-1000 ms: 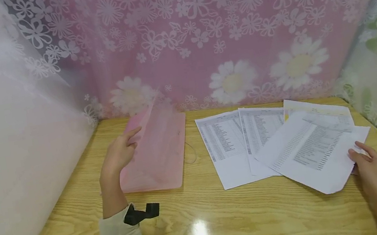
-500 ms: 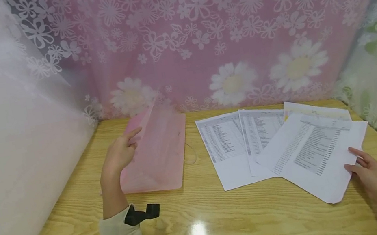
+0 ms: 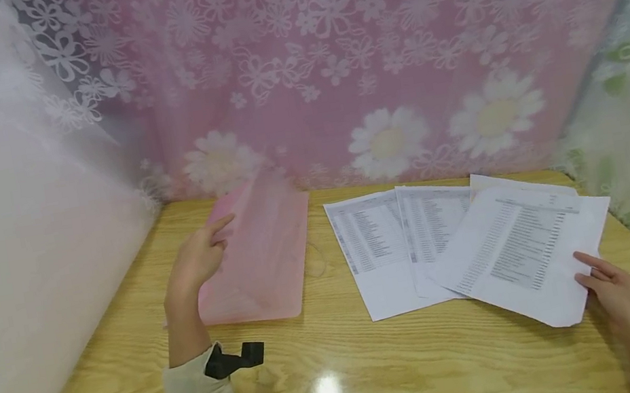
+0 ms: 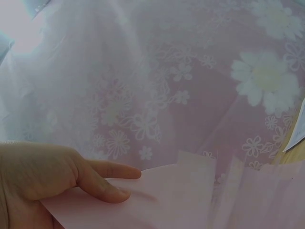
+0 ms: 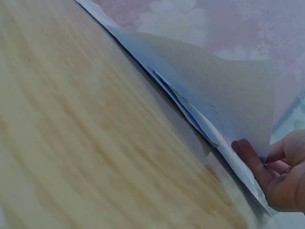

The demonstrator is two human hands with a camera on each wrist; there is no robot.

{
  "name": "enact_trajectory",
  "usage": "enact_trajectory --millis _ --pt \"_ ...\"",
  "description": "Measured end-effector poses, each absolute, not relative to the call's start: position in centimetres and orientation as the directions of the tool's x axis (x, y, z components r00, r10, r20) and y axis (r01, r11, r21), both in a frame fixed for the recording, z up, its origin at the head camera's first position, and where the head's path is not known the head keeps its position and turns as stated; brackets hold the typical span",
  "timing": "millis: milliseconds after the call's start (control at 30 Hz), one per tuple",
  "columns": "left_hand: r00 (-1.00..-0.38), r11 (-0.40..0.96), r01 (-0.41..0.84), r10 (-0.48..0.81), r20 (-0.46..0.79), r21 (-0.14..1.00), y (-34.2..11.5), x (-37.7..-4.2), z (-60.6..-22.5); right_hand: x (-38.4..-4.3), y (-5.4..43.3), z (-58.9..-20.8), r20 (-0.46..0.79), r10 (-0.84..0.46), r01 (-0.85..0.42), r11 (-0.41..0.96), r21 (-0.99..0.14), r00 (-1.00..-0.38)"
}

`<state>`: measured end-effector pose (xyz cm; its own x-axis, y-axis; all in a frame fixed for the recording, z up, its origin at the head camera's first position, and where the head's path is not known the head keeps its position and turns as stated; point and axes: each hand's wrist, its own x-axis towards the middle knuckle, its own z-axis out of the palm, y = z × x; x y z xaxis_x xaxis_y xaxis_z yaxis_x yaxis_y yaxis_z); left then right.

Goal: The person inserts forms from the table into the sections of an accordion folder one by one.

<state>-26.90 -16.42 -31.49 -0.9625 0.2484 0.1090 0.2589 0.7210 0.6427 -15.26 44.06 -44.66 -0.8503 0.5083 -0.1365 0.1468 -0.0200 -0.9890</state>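
Observation:
My left hand (image 3: 196,260) pinches a leaf of the pink plastic folder (image 3: 275,278) between thumb and index finger. That leaf stands raised over the folder, which lies at the left of the table. In the left wrist view, the thumb lies over the pink leaf (image 4: 176,195). At the right, my right hand (image 3: 618,296) pinches the right edge of a printed sheet (image 3: 509,289). This sheet is lifted and slanted above other papers, partly covering them. From the right wrist view, its pale underside (image 5: 224,90) shows, bent up from the table.
Two overlapping printed sheets (image 3: 386,292) lie mid-table, right of the folder. Another paper (image 3: 488,181) shows behind the lifted sheet. A thin cord loop (image 3: 318,261) lies by the folder's right edge. Flowered curtain (image 3: 293,55) hangs behind the wooden table (image 3: 393,376).
My right hand has shifted slightly left and down, bringing the sheet's right edge with it; more of the paper behind is covered. The left hand and the folder stay nearly still.

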Motion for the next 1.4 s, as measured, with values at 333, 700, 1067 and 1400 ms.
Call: enact_trajectory --millis 333,700,1067,1400 --pt "-0.966 0.728 0.250 0.235 0.110 0.639 -16.4 -26.6 -31.3 -15.6 42.9 -43.3 -0.082 0.348 0.036 -0.136 -0.990 -0.934" --pt "-0.966 0.716 0.249 0.233 0.113 0.652 -16.2 -26.6 -31.2 -17.0 39.4 -40.6 -0.015 0.217 -0.029 -0.194 -0.981 -0.976" --pt "-0.965 0.716 0.256 0.235 0.121 0.650 -16.2 -26.7 -31.3 -22.0 38.3 -41.9 -0.003 0.161 -0.004 -0.043 -0.999 -0.987" --pt "-0.969 0.711 0.241 0.220 0.117 0.660 -16.1 -26.7 -31.3 -24.1 34.6 -40.3 0.001 0.176 0.001 0.012 -1.000 -0.984"
